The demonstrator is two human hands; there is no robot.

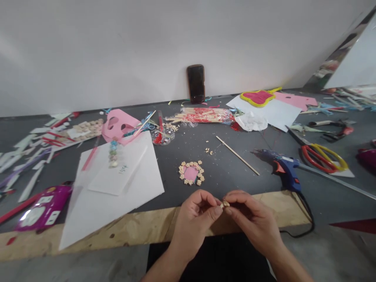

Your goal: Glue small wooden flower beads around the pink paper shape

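Both hands are over the near edge of the table point(223, 184), at its middle, above the bare wooden strip that runs along the front. The left hand point(195, 219) and right hand point(252, 219) meet fingertip to fingertip. Thumb and forefinger of each are closed narrowly on one pale bead point(225, 203), and the other fingers are curled in.

The bead is small, cream to light tan and roughly rounded. Finer detail is too small to make out. It is held clear of the table surface.

Just beyond the hands, on the dark grey top, lies a ring of similar pale beads point(191, 172) set around a pink centre. A few loose beads point(208, 150) lie a little further in. A thin wooden stick point(237, 155) lies slantwise to the right of them.

A blue glue gun point(283, 166) rests near the front edge on the right, its black cord hanging over the edge. Red-and-yellow scissors point(321, 156) lie beyond it. White paper sheets point(117, 188) overhang the front edge on the left. A phone point(196, 83) stands against the wall at the far edge.
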